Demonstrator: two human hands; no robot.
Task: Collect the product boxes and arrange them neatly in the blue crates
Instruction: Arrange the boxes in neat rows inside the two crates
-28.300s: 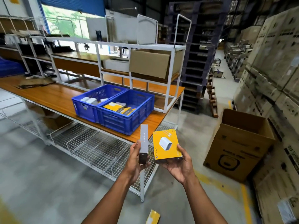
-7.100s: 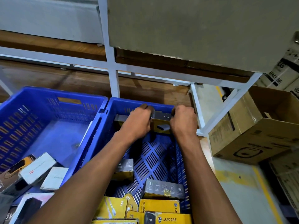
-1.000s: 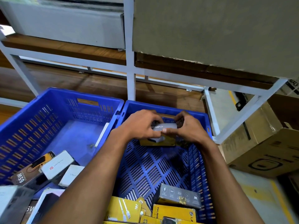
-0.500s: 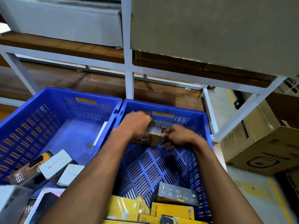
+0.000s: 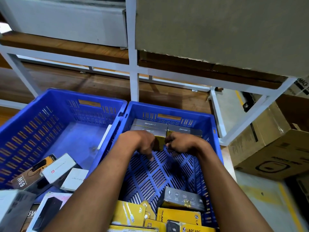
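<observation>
Two blue crates stand side by side on the wooden bench, the left crate (image 5: pixel 58 114) and the right crate (image 5: pixel 213 131). At the far wall of the right crate, grey-topped yellow product boxes (image 5: pixel 184 130) stand upright in a row. One more yellow box (image 5: pixel 160 143) stands just in front of them, held between my hands. My left hand (image 5: pixel 138 144) grips its left side with fingers curled downward. My right hand (image 5: pixel 181 143) curls against its right side. Loose yellow and grey boxes (image 5: pixel 178 216) lie at the crate's near end.
The left crate holds white, black and brown boxes (image 5: pixel 58 168) at its near end. A white metal shelf frame (image 5: pixel 133 72) rises behind the crates, with a large cardboard box (image 5: pixel 217 30) on its shelf. An open brown carton (image 5: pixel 270 148) sits on the floor to the right.
Both hands have lowered the yellow box and set it upright against the row at the far wall of the right crate. The camera has tipped slightly downward.
</observation>
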